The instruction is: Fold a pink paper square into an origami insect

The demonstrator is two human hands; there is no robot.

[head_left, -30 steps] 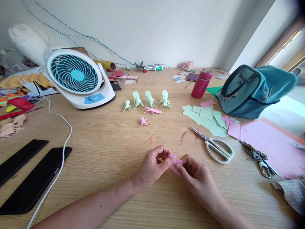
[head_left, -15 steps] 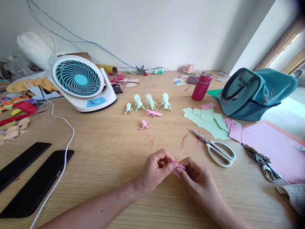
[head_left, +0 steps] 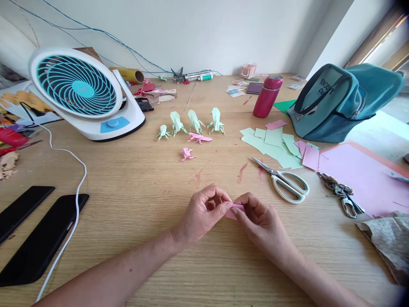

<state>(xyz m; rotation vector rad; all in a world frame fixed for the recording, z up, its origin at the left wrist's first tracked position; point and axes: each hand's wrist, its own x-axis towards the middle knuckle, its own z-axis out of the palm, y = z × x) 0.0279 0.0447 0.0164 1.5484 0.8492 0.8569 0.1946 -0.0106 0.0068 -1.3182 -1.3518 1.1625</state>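
Low over the wooden table (head_left: 134, 200), my left hand (head_left: 201, 215) and my right hand (head_left: 260, 224) meet at a small folded pink paper (head_left: 235, 209). Both pinch it between thumb and fingertips, fingers curled. Most of the paper is hidden by my fingers. Farther back stand several pale green folded paper figures (head_left: 194, 121), with two pink folded figures (head_left: 187, 154) in front of them. White-handled scissors (head_left: 286, 182) lie to the right of my hands.
A white and teal desk fan (head_left: 86, 96) with its white cable (head_left: 73, 187) stands at left, two black phones (head_left: 41, 232) below it. Green paper pieces (head_left: 271, 147), a pink sheet (head_left: 361, 175), keys (head_left: 341, 196), a magenta bottle (head_left: 266, 102) and a teal bag (head_left: 338, 104) fill the right.
The view has moved closer and shifted. My hands stay together on the pink paper, and less of it shows between my fingers than before.
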